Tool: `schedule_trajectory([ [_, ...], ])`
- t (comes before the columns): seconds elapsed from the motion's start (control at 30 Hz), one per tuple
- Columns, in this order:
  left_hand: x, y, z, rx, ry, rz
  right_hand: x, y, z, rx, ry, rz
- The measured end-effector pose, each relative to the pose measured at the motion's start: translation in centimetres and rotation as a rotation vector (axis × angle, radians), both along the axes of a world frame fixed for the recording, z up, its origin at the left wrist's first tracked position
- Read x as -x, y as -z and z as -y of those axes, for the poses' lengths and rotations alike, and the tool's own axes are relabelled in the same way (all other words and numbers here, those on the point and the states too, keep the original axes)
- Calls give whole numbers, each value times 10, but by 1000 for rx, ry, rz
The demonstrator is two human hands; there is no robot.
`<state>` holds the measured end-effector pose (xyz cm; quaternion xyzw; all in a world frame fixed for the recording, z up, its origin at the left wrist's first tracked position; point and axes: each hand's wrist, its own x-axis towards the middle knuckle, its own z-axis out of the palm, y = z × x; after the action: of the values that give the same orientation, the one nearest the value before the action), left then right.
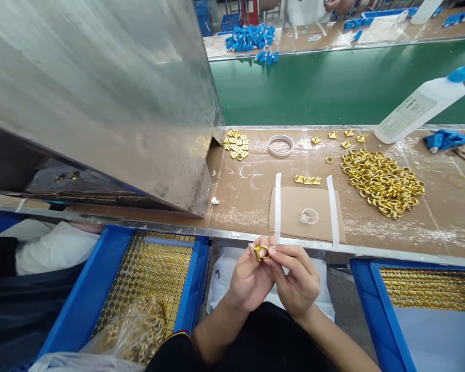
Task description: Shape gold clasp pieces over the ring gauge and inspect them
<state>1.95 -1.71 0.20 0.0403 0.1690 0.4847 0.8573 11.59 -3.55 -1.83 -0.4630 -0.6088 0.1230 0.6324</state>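
Observation:
Just past the front edge of the workbench, my left hand (251, 281) pinches a gold ring (266, 251) that has a flat piece on its left side. My right hand (297, 279) grips the ring's right side between thumb and fingertips. Beyond my hands lies a cardboard pad (289, 212) held by two white strips, with a small clear round dish (309, 216) on it. A short row of gold square pieces (307, 180) sits at the pad's far edge. To the right is a big heap of gold rings (383, 181).
A large metal housing (139, 113) blocks the left. Behind lie a tape roll (281, 146), gold pieces (237, 144), a leaning bottle (422, 108) and a green conveyor belt (333, 88). Blue trays of gold parts flank me, left (81, 289) and right (387, 330). Another person's arm (54, 243) shows at left.

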Motion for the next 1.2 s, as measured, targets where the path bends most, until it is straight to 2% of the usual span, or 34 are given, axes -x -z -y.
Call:
schedule_trajectory([
  [0.2,4,2,0,-58,3,-81,0,1,-1,-8,-37,-11],
  [0.37,10,3,-1,-216,69,-184,-1,-2,3,-22,-44,-22],
  [0.63,14,8,0,-436,70,-330,-5,-10,10,-36,-96,-13],
  [0.83,10,5,2,-369,81,-275,-9,-12,8,-2,-132,-57],
  [1.07,8,0,5,-295,69,-317,-9,-11,7,43,-131,-85],
  [1.2,8,1,4,-265,73,-313,-13,-13,5,64,-182,-47],
])
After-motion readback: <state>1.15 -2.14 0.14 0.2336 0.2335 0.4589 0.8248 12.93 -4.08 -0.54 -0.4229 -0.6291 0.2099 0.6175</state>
